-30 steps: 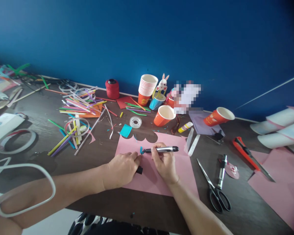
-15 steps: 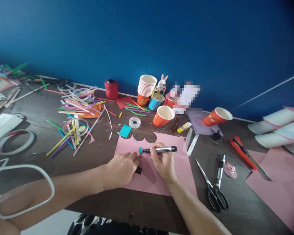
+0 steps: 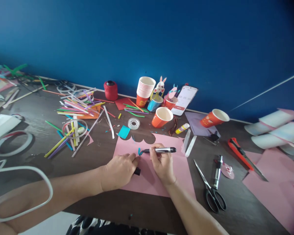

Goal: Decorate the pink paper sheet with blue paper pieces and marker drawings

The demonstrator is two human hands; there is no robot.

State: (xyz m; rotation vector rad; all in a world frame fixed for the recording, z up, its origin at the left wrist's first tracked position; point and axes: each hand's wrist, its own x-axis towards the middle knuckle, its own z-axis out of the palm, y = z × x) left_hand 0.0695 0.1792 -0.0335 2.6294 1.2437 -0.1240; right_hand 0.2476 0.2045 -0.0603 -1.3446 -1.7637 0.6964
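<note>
Standing next to the table here, and honestly the trick with this bit is keeping that tiny teal paper scrap point(image 3: 138, 151) pinned flat while the pen tip works on it. The left hand point(image 3: 119, 169) does that job: its fingertips press down right at the scrap's edge, and a small black pen cap point(image 3: 137, 171) pokes out from under the palm, so I'd say it's tucked in that hand. The right hand point(image 3: 162, 163) is closed around a silver-and-black marker pen point(image 3: 159, 150), held low and almost level, tip touching the scrap. My take: short light strokes, wrist resting on the paper, otherwise a piece that small will skid or smear. Holding nearer the tip would give more control too.

The scrap itself is a little sliver, bright teal, slightly curved, too small for me to tell whether anything is drawn on it. It lies on the large pink paper sheet point(image 3: 176, 169), toward the sheet's far left part, just below its scalloped cut edge. That sheet sits near the front edge of the dark wooden table point(image 3: 235, 209), about midway along it.

Black-handled scissors point(image 3: 210, 187) lie just right of the sheet, within easy reach.
</note>
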